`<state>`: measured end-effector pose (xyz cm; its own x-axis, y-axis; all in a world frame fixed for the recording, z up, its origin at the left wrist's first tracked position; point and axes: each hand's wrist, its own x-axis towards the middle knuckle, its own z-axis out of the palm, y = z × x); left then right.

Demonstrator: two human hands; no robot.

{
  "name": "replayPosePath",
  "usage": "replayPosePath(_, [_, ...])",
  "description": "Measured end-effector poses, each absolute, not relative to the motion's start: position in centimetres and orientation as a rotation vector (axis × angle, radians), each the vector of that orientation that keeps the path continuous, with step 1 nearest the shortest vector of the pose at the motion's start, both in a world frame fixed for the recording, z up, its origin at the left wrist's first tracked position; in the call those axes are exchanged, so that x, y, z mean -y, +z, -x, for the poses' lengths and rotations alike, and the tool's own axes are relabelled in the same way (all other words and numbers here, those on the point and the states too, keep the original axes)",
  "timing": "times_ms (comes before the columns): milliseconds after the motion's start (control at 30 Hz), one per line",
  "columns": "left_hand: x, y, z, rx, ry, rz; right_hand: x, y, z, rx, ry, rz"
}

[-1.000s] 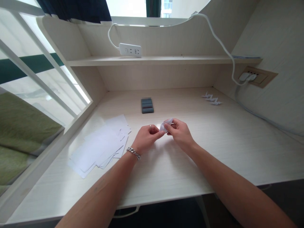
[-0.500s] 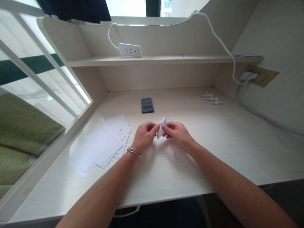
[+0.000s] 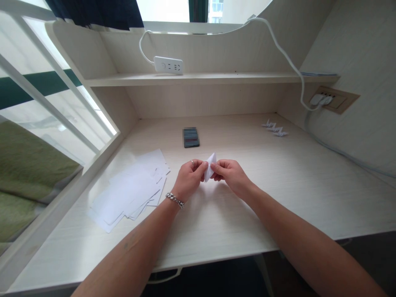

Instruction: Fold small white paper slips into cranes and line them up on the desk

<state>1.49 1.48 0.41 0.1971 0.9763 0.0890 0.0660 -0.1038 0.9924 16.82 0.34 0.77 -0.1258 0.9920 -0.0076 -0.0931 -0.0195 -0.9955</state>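
A small piece of folded white paper (image 3: pixel 211 161), pointed at top and bottom, is held upright just above the desk between both hands. My left hand (image 3: pixel 191 176), with a ring and a chain bracelet, pinches its left side. On its other side, the thumb and fingers of my right hand (image 3: pixel 230 171) are closed on it. The fingertips hide part of the folds. Left of my hands lies a loose pile of white paper sheets (image 3: pixel 133 187), and beyond them a dark, blurred-out flat object (image 3: pixel 191 137).
Three small folded paper cranes (image 3: pixel 274 128) stand in a row at the desk's back right. A white power strip (image 3: pixel 168 65) rests on the shelf (image 3: pixel 210 78). Its cable (image 3: pixel 287 53) runs to a wall socket (image 3: pixel 335 100) at right. Metal bars (image 3: pixel 49 103) flank the left side.
Both hands keep hold of the folded paper in nearly the same place. The right fingers have curled in slightly beneath it. The whole view has shifted a little.
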Motion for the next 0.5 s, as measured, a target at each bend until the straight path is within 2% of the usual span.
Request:
replayPosePath(233, [-1.7, 0.3, -1.3, -1.08, 1.104, -1.468, -0.4, 0.3, -16.5, 1.245, 1.319, 1.116])
replayPosePath(500, [-1.4, 0.5, -1.7, -1.088, 1.098, -1.364, -1.1, -1.0, -16.9, 1.371, 1.082, 1.158])
